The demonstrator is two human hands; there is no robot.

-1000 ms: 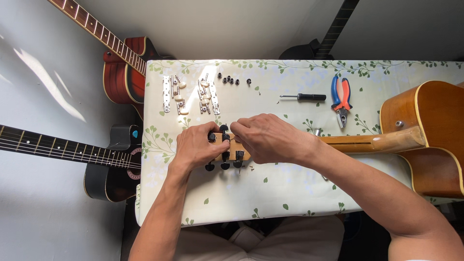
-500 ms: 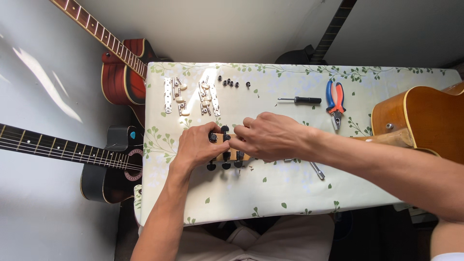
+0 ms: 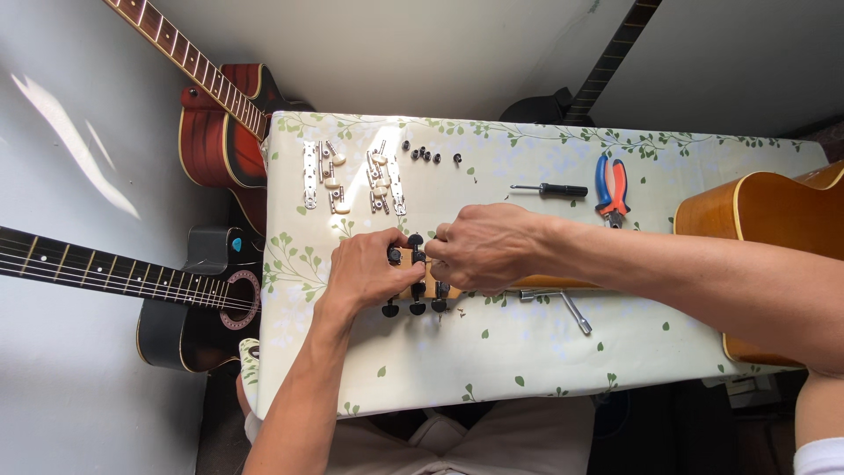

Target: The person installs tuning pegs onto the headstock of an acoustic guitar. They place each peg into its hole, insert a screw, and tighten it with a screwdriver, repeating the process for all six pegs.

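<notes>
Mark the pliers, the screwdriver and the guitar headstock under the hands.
pliers (image 3: pixel 612 186): head view, on the red and blue handles.
screwdriver (image 3: pixel 563 190): head view, on the black handle.
guitar headstock (image 3: pixel 414 283): head view, on the wooden strip showing between the hands, by the black tuner knobs.

no pkgs, labels, signs, screens visible

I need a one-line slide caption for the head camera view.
Both hands, left and right, grip a wooden guitar headstock with black tuning pegs.
</notes>
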